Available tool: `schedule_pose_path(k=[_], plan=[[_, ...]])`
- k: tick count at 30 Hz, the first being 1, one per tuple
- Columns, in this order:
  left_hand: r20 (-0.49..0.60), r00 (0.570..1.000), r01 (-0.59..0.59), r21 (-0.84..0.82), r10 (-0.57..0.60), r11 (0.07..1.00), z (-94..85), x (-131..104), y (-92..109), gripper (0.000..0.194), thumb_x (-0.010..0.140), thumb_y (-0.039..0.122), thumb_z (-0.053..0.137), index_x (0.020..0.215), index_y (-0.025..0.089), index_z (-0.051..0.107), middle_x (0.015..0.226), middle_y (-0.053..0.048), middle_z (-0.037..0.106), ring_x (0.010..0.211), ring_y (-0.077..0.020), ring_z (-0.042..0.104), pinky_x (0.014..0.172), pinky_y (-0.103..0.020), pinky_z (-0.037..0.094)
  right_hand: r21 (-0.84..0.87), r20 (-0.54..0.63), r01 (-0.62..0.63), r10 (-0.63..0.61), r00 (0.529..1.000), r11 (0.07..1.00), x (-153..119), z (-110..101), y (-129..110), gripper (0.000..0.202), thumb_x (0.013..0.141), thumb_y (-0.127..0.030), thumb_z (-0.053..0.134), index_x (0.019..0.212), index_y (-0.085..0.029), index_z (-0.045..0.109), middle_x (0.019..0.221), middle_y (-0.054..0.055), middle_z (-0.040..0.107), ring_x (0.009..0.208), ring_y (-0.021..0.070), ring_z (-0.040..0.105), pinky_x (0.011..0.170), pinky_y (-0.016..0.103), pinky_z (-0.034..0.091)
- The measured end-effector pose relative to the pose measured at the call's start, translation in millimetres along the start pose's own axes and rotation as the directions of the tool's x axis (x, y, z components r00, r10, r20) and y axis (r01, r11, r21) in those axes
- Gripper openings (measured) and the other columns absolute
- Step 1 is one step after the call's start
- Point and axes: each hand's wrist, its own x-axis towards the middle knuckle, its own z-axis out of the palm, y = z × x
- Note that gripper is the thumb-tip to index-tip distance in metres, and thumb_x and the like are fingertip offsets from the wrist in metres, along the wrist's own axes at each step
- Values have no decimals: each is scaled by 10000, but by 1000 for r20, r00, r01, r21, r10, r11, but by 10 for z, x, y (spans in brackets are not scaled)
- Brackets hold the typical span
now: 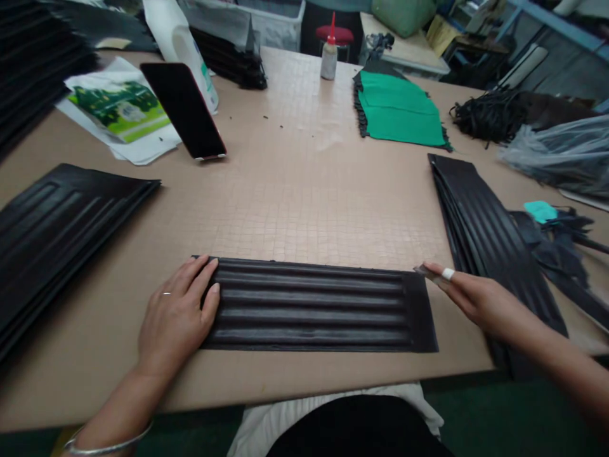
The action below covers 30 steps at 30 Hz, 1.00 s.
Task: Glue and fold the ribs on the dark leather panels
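Note:
A dark brown ribbed leather-like panel (314,304) lies flat near the table's front edge, its ridges running left to right. Across its left end rests my left hand (181,304), open, fingers stretched out and thumb on the ridges. My right hand (469,292) is at the panel's upper right corner, thumb and fingers pinched together. A small thin greyish tip shows at those fingertips, too small to name. White tape wraps one finger of that hand.
Dark panel stacks lie left (71,222) and right (495,235). A phone (185,111) leans before a white jug (176,38). Farther back are a red-tipped bottle (328,60) and green pieces (399,108). Dark scraps (561,247) lie far right, near clear plastic (561,152).

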Motion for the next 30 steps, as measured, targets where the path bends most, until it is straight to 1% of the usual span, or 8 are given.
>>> schedule_pose_path(k=[3,6,11,16,19,24,27,30], plan=[[-16,1000,-9,1,9,1000,-6,-3,19,506,1036,369,422,1500,190,515,1561,-153,522,1474,-361,458,1205,-582,391,59,-49,-76,78,996,995,-244,283,-244,560,1088,-377,364,1635,-255,350,1444,110,627,1234,272,667,972,406,586],[-16,999,-30,-2,30,1000,-27,-21,61,484,1040,335,427,1476,153,532,1546,-163,538,1469,-328,473,1215,-535,406,8,-51,-71,71,996,997,-192,554,-594,564,1093,-376,354,1652,-321,299,1332,112,680,1003,270,742,826,394,607],[-27,1000,-3,-17,3,1000,-28,-71,83,482,1043,293,438,1497,143,505,1568,-157,524,1494,-307,454,1231,-533,412,-145,81,193,-183,980,970,632,716,-1669,609,1072,-251,307,1662,-386,235,1115,68,688,740,211,689,634,327,537],[-75,997,8,-73,-14,997,-42,-131,88,458,1042,256,443,1476,134,526,1557,-160,536,1494,-289,457,1241,-521,426,-180,240,392,-346,907,902,1487,657,-2916,653,1032,-130,292,1651,-339,283,1155,94,676,884,223,709,652,290,519],[-66,998,2,-82,-7,997,-47,-143,74,454,1045,251,440,1467,110,529,1552,-170,539,1493,-292,458,1244,-515,428,-163,268,445,-395,879,880,1728,616,-3368,597,1050,-150,265,1629,-271,342,1191,134,674,916,256,714,672,329,549],[-78,997,-34,-109,26,993,-47,-134,40,462,1039,250,449,1480,136,523,1549,-167,538,1488,-310,460,1237,-542,426,-164,270,471,-420,866,867,1754,538,-3452,532,1073,-183,254,1574,-239,424,1207,138,673,986,288,699,751,394,575],[-85,995,-57,-117,47,992,-19,-96,0,450,1032,264,468,1462,161,551,1554,-156,525,1483,-322,458,1239,-550,414,-182,282,481,-423,861,858,1623,478,-3133,561,1067,-160,264,1610,-238,380,1186,137,672,966,289,700,727,387,565],[-90,994,-71,-118,61,990,7,-67,-27,451,1027,268,479,1457,160,561,1546,-155,528,1474,-326,464,1245,-541,404,-258,315,464,-380,870,847,1354,382,-2601,621,1036,-108,314,1644,-235,326,1137,132,673,911,272,695,703,368,547]])
